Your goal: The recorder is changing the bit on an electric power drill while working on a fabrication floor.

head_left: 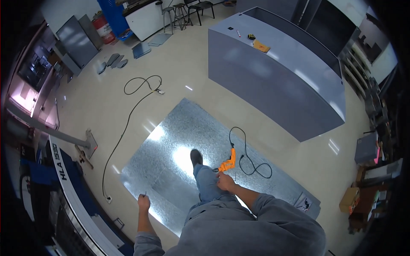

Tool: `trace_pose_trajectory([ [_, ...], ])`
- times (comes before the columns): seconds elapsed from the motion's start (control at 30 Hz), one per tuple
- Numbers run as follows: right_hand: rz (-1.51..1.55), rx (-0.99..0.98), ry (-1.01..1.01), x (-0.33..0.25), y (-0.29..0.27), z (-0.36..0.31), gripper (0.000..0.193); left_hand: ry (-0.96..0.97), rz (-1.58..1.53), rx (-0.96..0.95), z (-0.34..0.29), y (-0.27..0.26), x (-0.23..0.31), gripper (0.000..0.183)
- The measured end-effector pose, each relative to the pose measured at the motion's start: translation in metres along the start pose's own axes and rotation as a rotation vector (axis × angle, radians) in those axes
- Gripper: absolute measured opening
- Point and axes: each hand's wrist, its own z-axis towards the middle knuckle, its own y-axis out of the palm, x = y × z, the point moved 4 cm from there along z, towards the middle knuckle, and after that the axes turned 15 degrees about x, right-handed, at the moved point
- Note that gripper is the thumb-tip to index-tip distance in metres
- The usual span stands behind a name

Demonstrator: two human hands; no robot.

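My left hand (144,202) is closed, out to the left over the edge of the metal sheet (171,123). A thin dark piece, too small to name, sticks up from its fingers. My right hand (225,181) is bent in front of my right thigh with its fingers curled; what they hold, if anything, is hidden. Just beyond it is an orange corded power drill (228,162), its chuck end close to my fingertips. I cannot tell whether they touch. The drill's black cord (250,168) loops over the sheet. One shoe (196,157) stands on the sheet.
A large grey cabinet (256,98) stands at the far right, with a tape measure (251,36) and a yellow piece (261,46) on top. An extension cable (128,123) snakes across the floor at left. Boxes (349,199) sit at right; a machine (70,183) borders the left.
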Motion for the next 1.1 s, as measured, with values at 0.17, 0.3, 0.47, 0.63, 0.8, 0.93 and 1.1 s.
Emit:
trace_pose_trajectory([
  [0.17,0.107,0.057,0.098,-0.009,0.020,0.098,0.043,0.358,0.618,-0.319,0.052,0.078,0.105,0.071],
  [0.3,0.262,0.030,0.269,-0.035,0.001,0.185,0.045,0.367,0.961,-0.606,0.078,0.127,0.092,0.081],
  [0.47,0.318,0.000,0.441,-0.035,-0.021,0.244,0.051,0.120,0.565,-0.747,0.137,0.125,0.182,0.080],
  [0.63,0.354,-0.004,0.512,-0.048,-0.016,0.282,0.050,0.264,0.611,-0.733,0.196,0.110,0.318,0.060],
  [0.8,0.628,-0.064,0.464,-0.074,-0.050,0.278,0.042,0.607,0.783,-0.924,0.244,0.061,0.397,0.035],
  [0.93,0.964,-0.077,0.712,-0.093,-0.054,0.265,0.039,0.541,0.715,-0.989,0.273,0.071,0.444,0.039],
  [1.1,1.142,-0.075,0.889,-0.094,-0.018,0.288,0.039,0.648,1.048,-1.172,0.348,0.133,0.470,0.040],
])
